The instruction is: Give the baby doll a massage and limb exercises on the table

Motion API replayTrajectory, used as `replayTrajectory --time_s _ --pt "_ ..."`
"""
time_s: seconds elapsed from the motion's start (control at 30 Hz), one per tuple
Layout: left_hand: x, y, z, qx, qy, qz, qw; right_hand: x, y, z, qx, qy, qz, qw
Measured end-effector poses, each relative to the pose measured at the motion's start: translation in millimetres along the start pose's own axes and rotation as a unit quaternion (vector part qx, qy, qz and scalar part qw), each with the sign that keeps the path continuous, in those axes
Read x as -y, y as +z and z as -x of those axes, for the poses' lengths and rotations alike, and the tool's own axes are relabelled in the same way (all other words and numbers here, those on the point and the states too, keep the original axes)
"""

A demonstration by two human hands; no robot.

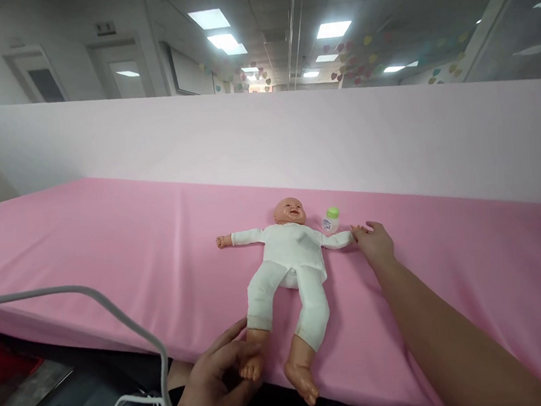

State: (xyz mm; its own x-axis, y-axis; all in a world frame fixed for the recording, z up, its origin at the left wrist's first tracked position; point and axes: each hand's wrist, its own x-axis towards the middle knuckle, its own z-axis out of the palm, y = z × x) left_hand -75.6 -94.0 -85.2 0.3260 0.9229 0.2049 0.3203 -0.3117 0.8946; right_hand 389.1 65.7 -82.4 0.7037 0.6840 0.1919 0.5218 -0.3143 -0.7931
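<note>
Baby doll (289,258) was lying flat on its back on the pink sheet (113,256), dressed in a white onesie, arms stretched straight out to the sides and bare feet hanging right at the near edge of the bed. Left hand (220,377) was down at that edge, fingers curled loosely around the doll's foot on that side, thumb up against the ankle, so more of a soft hold than a hard squeeze. Right hand (374,243) was reached way out across the sheet, fingers relaxed and a bit spread, fingertips touching the doll's tiny hand at the end of the sleeve. Couldn't really tell if it was pinching the little hand or just resting against it, too small from that angle.

Small baby bottle (330,220) with a green cap stood upright just beside the doll's shoulder, close to the right hand but not touching it. White cable (119,316) looped across the lower left, over the bed edge. Pale pink wall panel (293,143) ran along the far side of the bed.
</note>
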Motion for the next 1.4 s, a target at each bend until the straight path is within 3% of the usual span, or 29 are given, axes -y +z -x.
replayTrajectory --time_s 0.13,0.27,0.37,0.47,0.57,0.7,0.83,0.97,1.07,1.13,1.23,1.4 --pt "-5 -7.8 0 -0.008 -0.012 0.019 1.0 6 -16 4 0.022 0.064 0.062 0.996" --pt "-12 -21.4 -10 -0.039 -0.016 0.053 0.998 12 -32 14 0.048 0.073 0.1 0.991" --pt "-13 -28.6 -34 -0.078 0.002 0.027 0.997 14 -42 27 0.059 0.061 0.129 0.988" --pt "-13 -35.4 -75 -0.107 0.006 -0.057 0.993 17 -53 57 0.063 -0.029 0.152 0.986" --pt "-15 -47.2 -128 -0.133 -0.014 -0.164 0.977 19 -66 111 0.058 -0.162 0.082 0.982" --pt "-9 -66.6 -193 -0.12 -0.107 -0.279 0.947 13 -76 199 0.073 -0.313 0.054 0.945" --pt "13 -74.7 -231 -0.104 -0.17 -0.296 0.934 3 -75 264 0.059 -0.421 -0.004 0.905" --pt "41 -72.0 -246 -0.084 -0.216 -0.344 0.91 5 -66 296 0.087 -0.445 0.015 0.891" --pt "52 -69.9 -248 -0.079 -0.202 -0.367 0.904 8 -55 303 0.121 -0.488 0.063 0.862" --pt "54 -69.5 -246 -0.082 -0.182 -0.357 0.912 9 -48 305 0.126 -0.501 0.085 0.852" --pt "51 -70.0 -240 -0.096 -0.159 -0.32 0.929 11 -38 306 0.12 -0.478 0.107 0.864" --pt "45 -68.5 -231 -0.129 -0.131 -0.147 0.972 10 -36 306 0.092 -0.466 0.069 0.878"
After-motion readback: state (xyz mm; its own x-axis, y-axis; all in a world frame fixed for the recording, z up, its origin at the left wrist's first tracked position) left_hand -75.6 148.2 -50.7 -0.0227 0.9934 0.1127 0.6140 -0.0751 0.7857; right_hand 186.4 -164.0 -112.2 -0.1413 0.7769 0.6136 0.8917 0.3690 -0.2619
